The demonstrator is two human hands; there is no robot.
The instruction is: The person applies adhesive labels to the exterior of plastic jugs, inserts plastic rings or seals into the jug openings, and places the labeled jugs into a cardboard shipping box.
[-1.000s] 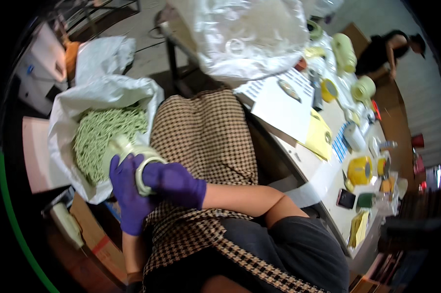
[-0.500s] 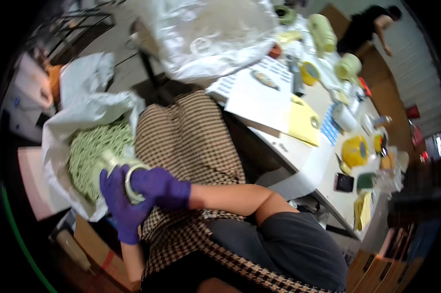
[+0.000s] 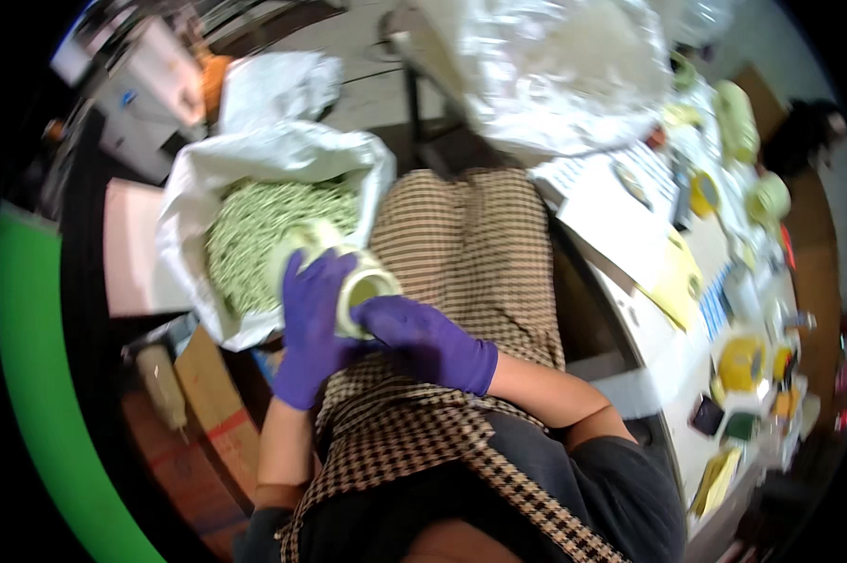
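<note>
A hollow, pale green plastic tube-like part (image 3: 374, 282) is between my gloved hands, its round open end tilted up toward me. My left hand (image 3: 316, 319), in a purple glove, wraps round its side. At the near edge of the opening, the fingers of my right hand (image 3: 428, 345), also gloved in purple, are closed against the rim; the fingertips are partly hidden. Just beyond the part stands an open white sack (image 3: 184, 211) full of small, thin, pale green plastic pieces (image 3: 255, 235).
At right, a white table (image 3: 653, 328) carries papers, yellow tape rolls (image 3: 742, 364) and pale green parts (image 3: 769, 199). A large clear plastic bag (image 3: 574, 84) stands ahead. A cardboard box (image 3: 217, 385) is low on the left. A checked apron (image 3: 461, 244) covers my lap.
The view has swung left, so the sack and my hands appear farther right. My right hand has drawn back from the part's side toward the near rim; the left still holds it.
</note>
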